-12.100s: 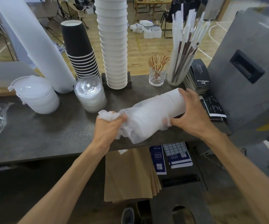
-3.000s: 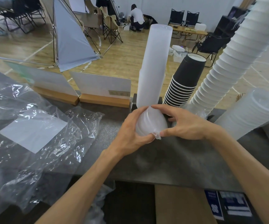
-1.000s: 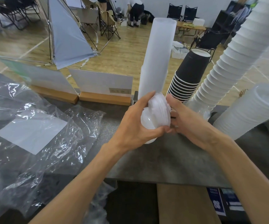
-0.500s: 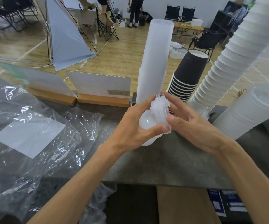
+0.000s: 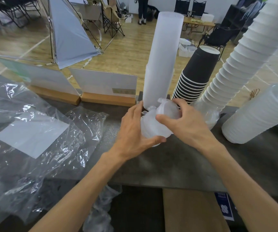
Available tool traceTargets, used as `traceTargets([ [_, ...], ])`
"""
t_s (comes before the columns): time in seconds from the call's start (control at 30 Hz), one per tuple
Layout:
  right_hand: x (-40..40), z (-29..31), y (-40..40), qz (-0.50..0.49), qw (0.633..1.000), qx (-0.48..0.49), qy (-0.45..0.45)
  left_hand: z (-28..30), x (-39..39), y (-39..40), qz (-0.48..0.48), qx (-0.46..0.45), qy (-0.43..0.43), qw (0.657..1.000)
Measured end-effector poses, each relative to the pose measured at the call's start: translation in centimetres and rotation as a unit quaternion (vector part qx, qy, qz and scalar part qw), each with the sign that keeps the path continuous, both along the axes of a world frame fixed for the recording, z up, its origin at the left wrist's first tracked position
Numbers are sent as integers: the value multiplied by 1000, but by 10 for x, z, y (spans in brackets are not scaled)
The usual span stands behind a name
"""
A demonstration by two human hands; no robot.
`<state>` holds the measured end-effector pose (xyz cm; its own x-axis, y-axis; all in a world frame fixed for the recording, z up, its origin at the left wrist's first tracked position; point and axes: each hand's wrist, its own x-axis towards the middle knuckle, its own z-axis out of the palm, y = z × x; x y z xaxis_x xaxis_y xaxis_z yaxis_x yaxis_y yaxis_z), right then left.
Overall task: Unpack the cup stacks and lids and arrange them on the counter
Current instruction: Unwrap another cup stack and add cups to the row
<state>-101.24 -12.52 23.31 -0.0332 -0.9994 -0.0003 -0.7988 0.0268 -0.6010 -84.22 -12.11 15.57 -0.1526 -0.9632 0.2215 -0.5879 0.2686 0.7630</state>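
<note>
Two hands are gripping a small stack of translucent lids point(image 5: 156, 126) low over the dark counter point(image 5: 176, 161), left hand point(image 5: 133, 131) cupping its side, right hand point(image 5: 185, 124) curling over its top, before a tall frosted cup stack point(image 5: 161, 59).

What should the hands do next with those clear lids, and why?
Probably set the stack of clear lids flat on the counter, just in front of the tall frosted cup stack. Both the left hand and the right hand grip the stack, which is tilted just above the counter, and bare counter lies right below it.
</note>
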Motion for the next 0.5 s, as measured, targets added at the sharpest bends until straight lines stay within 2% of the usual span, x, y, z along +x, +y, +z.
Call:
traceTargets([
  [0.1, 11, -6, -3, 1, 999, 9, 50, -17, -3, 2, -16, 35, 11, 999],
  [0.33, 16, -9, 1, -2, 994, 23, 111, -37, -21, 12, 76, -35, 25, 996],
  [0.5, 21, -7, 6, -13, 987, 28, 161, -41, -31, 17, 103, -75, 35, 991],
])
